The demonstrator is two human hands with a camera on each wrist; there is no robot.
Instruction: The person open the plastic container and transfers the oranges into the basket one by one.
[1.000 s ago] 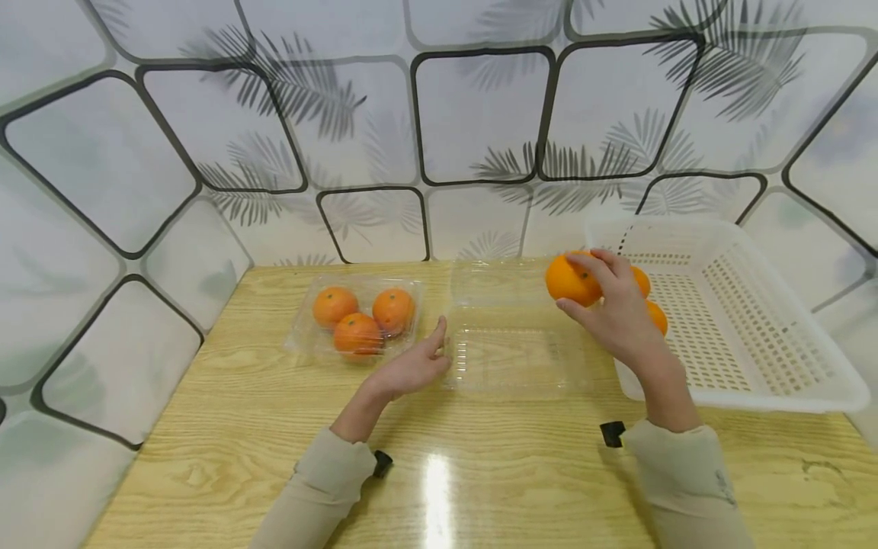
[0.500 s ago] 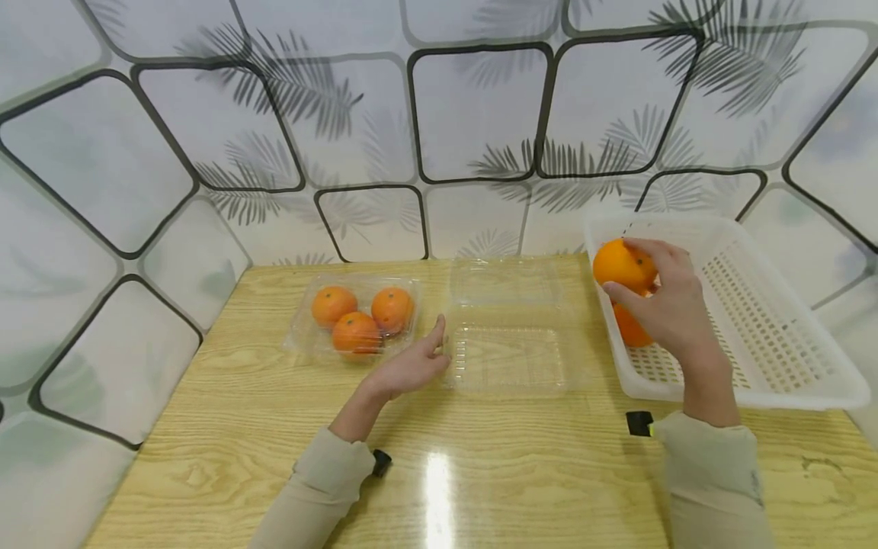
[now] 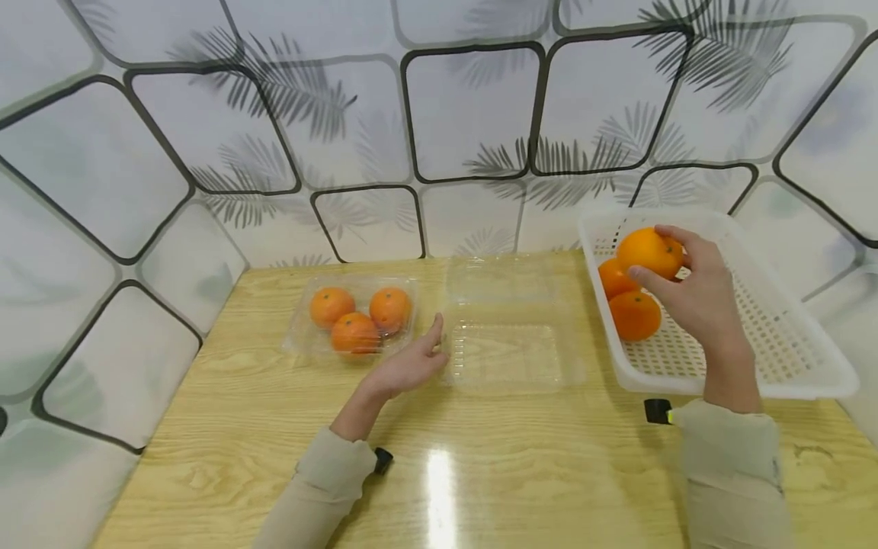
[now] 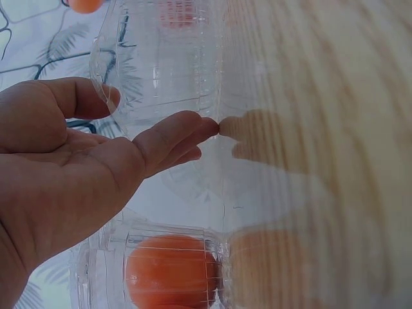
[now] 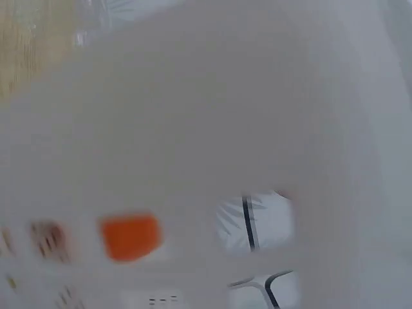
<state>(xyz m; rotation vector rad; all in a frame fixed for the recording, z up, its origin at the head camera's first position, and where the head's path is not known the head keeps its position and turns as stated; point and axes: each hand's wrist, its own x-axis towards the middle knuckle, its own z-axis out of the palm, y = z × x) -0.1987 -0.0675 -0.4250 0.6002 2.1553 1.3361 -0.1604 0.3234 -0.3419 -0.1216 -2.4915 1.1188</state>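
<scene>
My right hand (image 3: 701,290) holds an orange (image 3: 648,253) between thumb and fingers, over the left part of a white plastic basket (image 3: 809,347). Two more oranges lie in the basket below it, the nearer orange (image 3: 635,316) in plain sight and the farther orange (image 3: 613,279) partly covered. In the right wrist view the basket wall (image 5: 193,129) blocks the hand. At the table's middle stands an open clear plastic clamshell box (image 3: 507,354), its lid tipped back. Along its left edge lies my left hand (image 3: 409,366), fingers straight, thumb (image 4: 96,98) at the box's rim.
Left of my left hand stands another clear box (image 3: 299,335) with three oranges inside. A patterned backdrop (image 3: 473,114) rises behind the wooden table (image 3: 521,465) and at both sides.
My right hand has moved right with the orange, from near the clamshell box's lid to over the basket. My left hand has stayed at the box.
</scene>
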